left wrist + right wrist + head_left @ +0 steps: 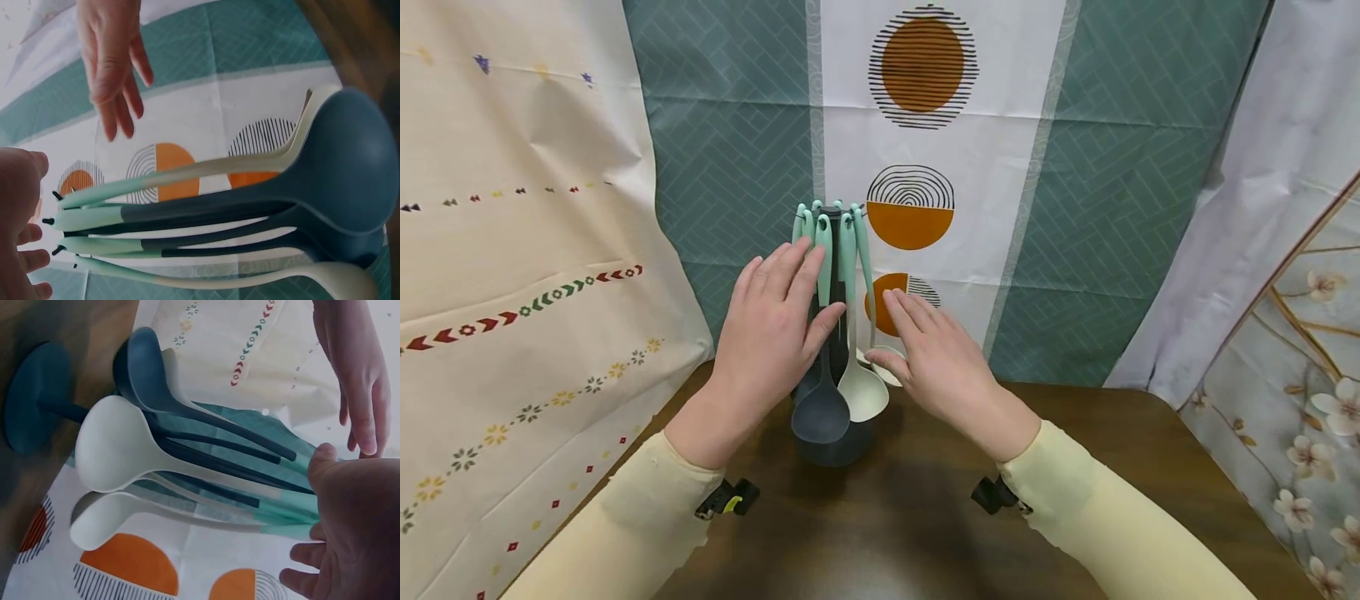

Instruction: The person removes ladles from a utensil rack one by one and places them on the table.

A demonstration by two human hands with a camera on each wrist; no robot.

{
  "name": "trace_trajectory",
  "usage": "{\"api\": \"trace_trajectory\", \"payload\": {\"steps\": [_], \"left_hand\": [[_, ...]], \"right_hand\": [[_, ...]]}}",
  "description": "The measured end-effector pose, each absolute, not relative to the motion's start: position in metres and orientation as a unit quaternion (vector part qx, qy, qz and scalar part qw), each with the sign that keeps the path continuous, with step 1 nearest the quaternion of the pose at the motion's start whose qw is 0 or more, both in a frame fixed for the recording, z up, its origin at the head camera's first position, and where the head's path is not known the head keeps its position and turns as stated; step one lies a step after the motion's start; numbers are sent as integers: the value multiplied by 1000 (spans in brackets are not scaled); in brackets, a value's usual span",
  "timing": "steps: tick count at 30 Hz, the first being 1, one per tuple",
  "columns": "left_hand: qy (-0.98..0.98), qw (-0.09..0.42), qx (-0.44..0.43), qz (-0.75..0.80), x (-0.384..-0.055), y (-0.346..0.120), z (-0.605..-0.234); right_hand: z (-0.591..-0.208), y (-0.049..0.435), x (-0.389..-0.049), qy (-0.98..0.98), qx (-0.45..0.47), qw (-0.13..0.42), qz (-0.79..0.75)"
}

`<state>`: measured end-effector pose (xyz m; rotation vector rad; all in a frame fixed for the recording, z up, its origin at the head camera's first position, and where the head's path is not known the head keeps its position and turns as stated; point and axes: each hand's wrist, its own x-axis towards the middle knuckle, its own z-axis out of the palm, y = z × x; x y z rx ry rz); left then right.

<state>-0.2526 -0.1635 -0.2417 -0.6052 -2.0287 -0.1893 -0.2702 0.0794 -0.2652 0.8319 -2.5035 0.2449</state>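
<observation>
A dark utensil stand (837, 452) holds several ladles and spoons hung by mint-green handles from its top. A dark grey ladle (822, 414) and a cream ladle (862, 393) face me, while another cream utensil (100, 528) hangs at the right side. My left hand (775, 321) is raised at the left front of the rack, fingers extended, overlapping some handles in the head view. On the other side, my right hand (943, 358) is held out with straight fingers beside the utensils. Neither hand grips anything. Parts of the rear utensils are hidden.
The rack stands on a dark brown wooden table (880, 533). Behind it hangs a green and white curtain (1112, 208) with orange circles. A cream patterned cloth (535, 250) drapes the left side, and a floral cloth (1300, 417) hangs at the right.
</observation>
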Motion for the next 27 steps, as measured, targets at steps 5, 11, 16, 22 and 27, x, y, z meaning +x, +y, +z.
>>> {"api": "trace_trajectory", "payload": {"steps": [5, 11, 16, 22, 27], "left_hand": [[-826, 501, -245, -84, -265, -167, -230], [-832, 497, -230, -87, -278, -170, -214], [-843, 477, -232, -88, -286, -169, -204], [-849, 460, -238, -107, -297, -169, -194], [-870, 417, -219, -144, -304, -167, -186]], "right_hand": [[-250, 70, -280, -911, 307, 255, 108], [-230, 60, -290, -922, 282, 242, 108], [-223, 53, -298, -929, 270, 230, 108], [-221, 44, -306, -929, 259, 216, 151], [-213, 36, -316, -924, 234, 211, 215]]}}
